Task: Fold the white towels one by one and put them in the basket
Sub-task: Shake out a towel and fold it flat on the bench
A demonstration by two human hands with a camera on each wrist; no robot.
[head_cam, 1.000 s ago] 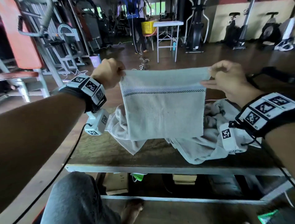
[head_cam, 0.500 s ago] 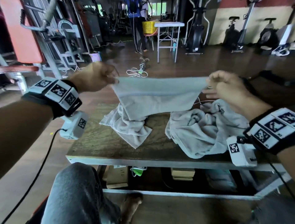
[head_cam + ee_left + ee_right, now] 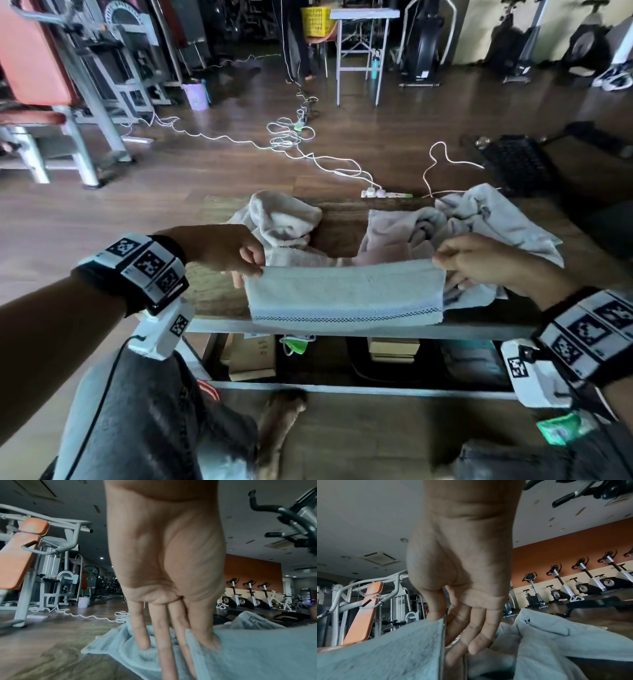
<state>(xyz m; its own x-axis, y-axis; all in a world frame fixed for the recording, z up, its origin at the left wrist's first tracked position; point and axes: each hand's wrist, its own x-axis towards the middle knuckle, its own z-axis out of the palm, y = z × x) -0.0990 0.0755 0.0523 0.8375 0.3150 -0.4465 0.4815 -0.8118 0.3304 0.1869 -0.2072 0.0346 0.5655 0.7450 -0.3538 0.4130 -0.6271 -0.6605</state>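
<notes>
At the near edge of the tabletop (image 3: 219,301), the folded towel (image 3: 346,294) lies long axis left-right between the hands, left hand (image 3: 222,253) and right hand (image 3: 479,260) each pinching a far corner, fingers closed on cloth, so next fold probably runs end to end.

A low wooden table (image 3: 219,294) with a pale metal front rail is carrying the laundry. A folded white towel (image 3: 346,296) is lying along its near edge, its checkered border stripe hanging just over the rail. Behind it, a crumpled towel (image 3: 284,219) is sitting at the left, and a larger rumpled heap of towels (image 3: 479,219) is spreading over the right side, the two apart.
</notes>
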